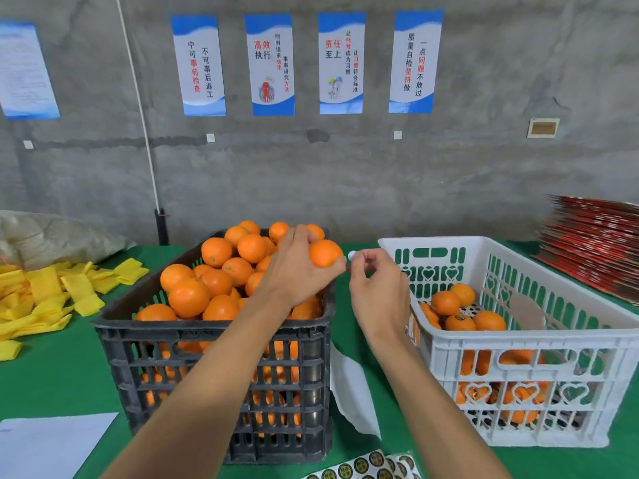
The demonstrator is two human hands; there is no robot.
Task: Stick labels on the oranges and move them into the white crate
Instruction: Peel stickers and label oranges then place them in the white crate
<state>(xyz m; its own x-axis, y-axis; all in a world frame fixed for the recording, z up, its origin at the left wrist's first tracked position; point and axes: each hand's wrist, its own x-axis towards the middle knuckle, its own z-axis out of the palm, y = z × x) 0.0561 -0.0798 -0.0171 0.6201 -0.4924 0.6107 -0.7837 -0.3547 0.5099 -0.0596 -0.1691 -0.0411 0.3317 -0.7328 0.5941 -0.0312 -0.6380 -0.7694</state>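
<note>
Gripping an orange (324, 253) in my raised left hand (298, 267), my right hand (375, 283) pinches a small label (351, 255) just beside it.

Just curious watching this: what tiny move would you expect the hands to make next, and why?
Probably the right hand presses its small label onto the orange. The left hand holds that orange above the black crate, the label sits beside it, not yet stuck.

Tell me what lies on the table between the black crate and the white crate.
In the head view, a white paper strip lies on the green table between the black crate and the white crate.
</note>
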